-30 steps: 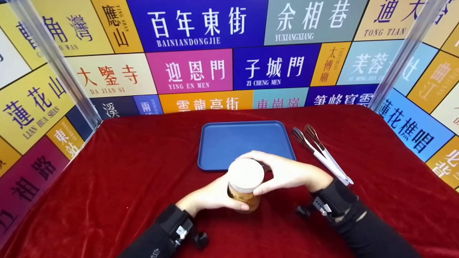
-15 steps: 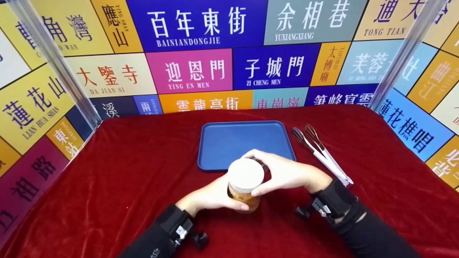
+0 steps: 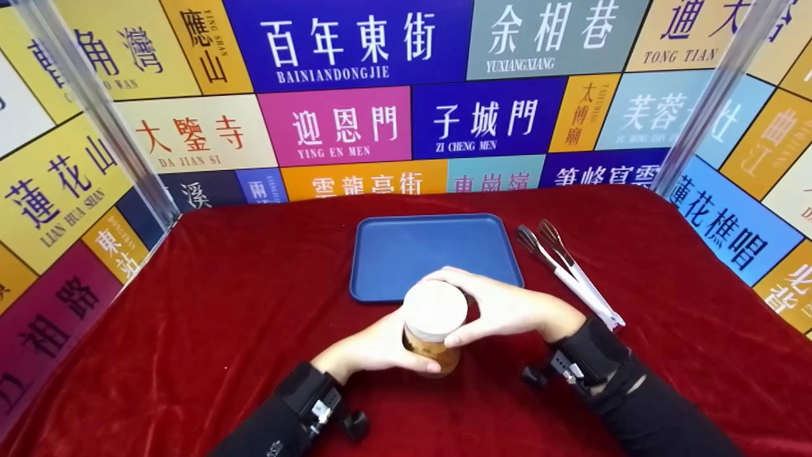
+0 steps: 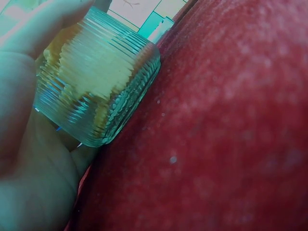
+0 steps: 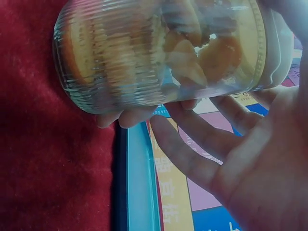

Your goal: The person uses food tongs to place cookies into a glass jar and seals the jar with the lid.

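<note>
A clear ribbed glass jar with a white lid stands near the middle of the red cloth. Golden-brown pieces, like biscuits or baked snacks, show through its glass in the right wrist view. My left hand grips the jar's body, thumb across the near side; the wrist view shows the palm beside the ribbed wall. Around the lid my right hand is curved, its thumb at the near edge and its fingers on the far side. Those fingers are partly spread beside the jar.
Just beyond the jar lies a blue tray, its near right part behind my right hand. A pair of tongs with white handles and dark heads rests to its right. Patterned panels with large characters stand behind the table.
My right fingers shift slightly at the lid's far side, rising a little and then coming back down. My left hand and the jar stay in place.
</note>
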`<state>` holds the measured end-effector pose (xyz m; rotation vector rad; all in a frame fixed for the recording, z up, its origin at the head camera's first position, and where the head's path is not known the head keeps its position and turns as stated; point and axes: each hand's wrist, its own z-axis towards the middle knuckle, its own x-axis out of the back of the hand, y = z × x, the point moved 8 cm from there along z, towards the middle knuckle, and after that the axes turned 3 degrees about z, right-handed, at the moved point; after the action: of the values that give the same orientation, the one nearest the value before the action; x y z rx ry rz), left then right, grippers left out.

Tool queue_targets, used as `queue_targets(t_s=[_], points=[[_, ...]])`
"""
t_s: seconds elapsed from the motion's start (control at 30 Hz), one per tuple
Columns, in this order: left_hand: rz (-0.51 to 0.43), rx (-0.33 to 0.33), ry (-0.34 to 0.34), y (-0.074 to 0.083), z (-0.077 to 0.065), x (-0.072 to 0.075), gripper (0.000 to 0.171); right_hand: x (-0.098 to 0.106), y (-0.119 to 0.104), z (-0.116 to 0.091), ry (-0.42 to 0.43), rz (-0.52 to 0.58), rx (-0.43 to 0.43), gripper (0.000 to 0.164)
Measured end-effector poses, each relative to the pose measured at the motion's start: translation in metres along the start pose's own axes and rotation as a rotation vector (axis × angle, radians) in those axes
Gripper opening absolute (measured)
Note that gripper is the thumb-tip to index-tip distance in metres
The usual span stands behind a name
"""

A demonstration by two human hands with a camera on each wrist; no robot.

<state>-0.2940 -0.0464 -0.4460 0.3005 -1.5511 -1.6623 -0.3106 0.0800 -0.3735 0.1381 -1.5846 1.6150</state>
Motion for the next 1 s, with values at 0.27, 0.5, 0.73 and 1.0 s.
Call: queue_targets(t_s=[0.27, 0.5, 0.73, 1.0], points=[[-0.005, -0.005, -0.001, 0.0010, 0.0004, 0.0002, 0.088, 0.0018, -0.0040, 0.0011, 0.022, -0.014, -0.005, 0.071], [-0.012, -0.033, -0.018, 0.0056, 0.0010, -0.0011, 0.086, 0.0013, -0.0043, 0.0020, 0.049, 0.006, -0.044, 0.071], [-0.024, -0.056, -0.021, 0.0073, 0.0022, -0.0017, 0.089, 0.0024, -0.0052, 0.0016, 0.068, -0.054, -0.048, 0.070], [0.012, -0.017, -0.004, 0.0060, -0.0015, 0.0008, 0.087, 0.0044, -0.0074, 0.0009, 0.095, -0.126, -0.062, 0.068]])
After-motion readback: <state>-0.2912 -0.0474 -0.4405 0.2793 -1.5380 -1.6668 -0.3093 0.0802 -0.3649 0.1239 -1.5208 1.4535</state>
